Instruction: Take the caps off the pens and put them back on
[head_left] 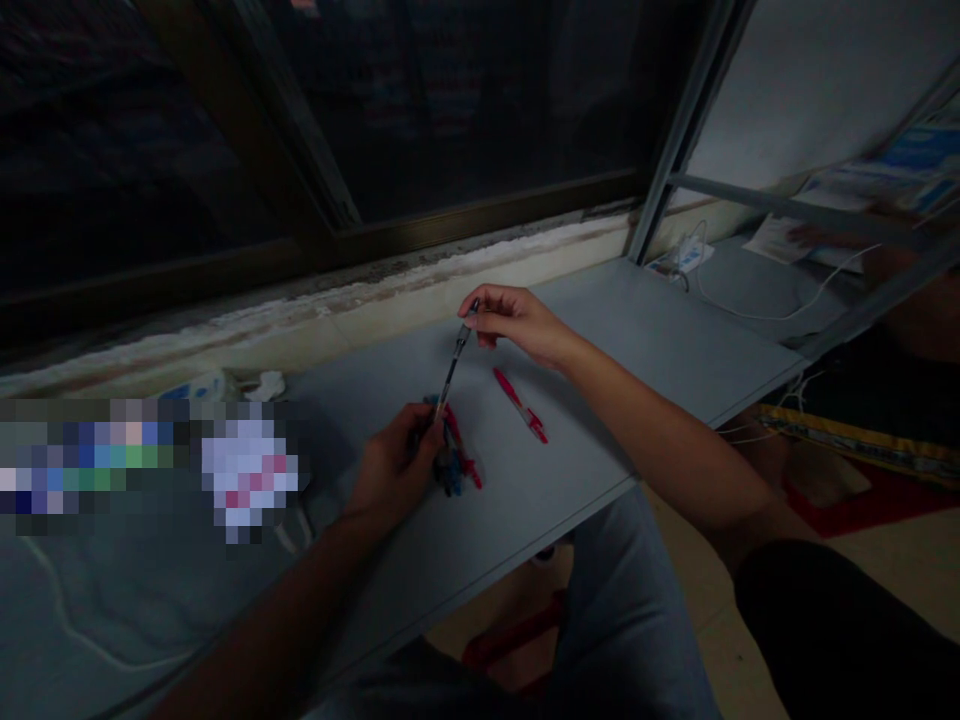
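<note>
My right hand (517, 322) pinches the top end of a dark pen (454, 368) and holds it slanted above the grey table (637, 340). My left hand (394, 465) is closed around a small bundle of pens (456, 462), red and blue, whose ends rest on the table. The dark pen's lower tip meets that bundle at my left fingers. A single red pen (520, 405) lies loose on the table just right of the bundle, below my right wrist.
A dark window with a worn sill (360, 290) runs along the table's far edge. White crumpled paper (266, 385) and a white cable (82, 640) lie at the left. Another desk (757, 290) with cables and papers stands at the right, behind a metal post (675, 150).
</note>
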